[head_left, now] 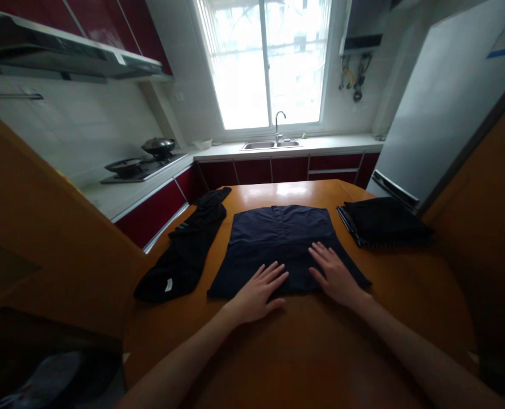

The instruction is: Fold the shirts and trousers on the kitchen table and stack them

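Note:
A dark navy garment (280,236) lies spread flat in the middle of the orange wooden table (303,346), collar end away from me. My left hand (258,292) rests flat on its near edge, fingers stretched out and apart. My right hand (333,272) lies flat on the garment's near right part, fingers spread as well. Neither hand holds anything.
A crumpled black garment (188,250) with a white tag lies at the table's left edge. A folded dark stack (382,221) sits at the right. Behind are a counter with a sink (271,145), a stove with pans (144,159), a window and a fridge (439,108).

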A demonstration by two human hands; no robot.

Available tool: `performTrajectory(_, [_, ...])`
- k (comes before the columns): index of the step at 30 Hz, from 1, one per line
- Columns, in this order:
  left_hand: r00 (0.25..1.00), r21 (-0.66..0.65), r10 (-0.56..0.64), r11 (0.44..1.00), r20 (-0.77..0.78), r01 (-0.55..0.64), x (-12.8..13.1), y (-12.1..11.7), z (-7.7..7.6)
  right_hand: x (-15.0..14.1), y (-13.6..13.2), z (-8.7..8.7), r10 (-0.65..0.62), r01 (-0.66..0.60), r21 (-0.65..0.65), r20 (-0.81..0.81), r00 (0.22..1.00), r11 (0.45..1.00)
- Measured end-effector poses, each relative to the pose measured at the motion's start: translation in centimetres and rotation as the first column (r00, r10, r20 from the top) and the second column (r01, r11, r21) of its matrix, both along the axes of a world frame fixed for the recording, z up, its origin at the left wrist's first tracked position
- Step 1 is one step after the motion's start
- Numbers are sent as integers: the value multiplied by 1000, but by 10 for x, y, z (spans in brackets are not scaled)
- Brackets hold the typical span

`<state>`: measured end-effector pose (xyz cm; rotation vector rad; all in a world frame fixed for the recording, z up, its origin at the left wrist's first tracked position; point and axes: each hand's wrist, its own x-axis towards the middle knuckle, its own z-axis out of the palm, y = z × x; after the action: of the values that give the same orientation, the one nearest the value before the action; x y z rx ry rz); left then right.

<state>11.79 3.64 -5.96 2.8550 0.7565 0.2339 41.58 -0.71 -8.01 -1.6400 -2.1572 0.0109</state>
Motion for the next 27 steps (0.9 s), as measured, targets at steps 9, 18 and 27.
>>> performTrajectory(9, [999, -1, -13, 1000, -39, 13, 0, 10, -11, -30, -10, -5, 238, -232, -176, 16, 971, 957])
performTrajectory(18, [989, -84, -128, 989, -80, 121, -23, 11, 2, -9, -24, 5, 254, -237, -129, 139, 957, 963])
performTrajectory(27, [995, -26, 97, 995, -25, -98, -99, 14, -12, 55, -56, -10, 20, -12, -75, 107, 994, 997])
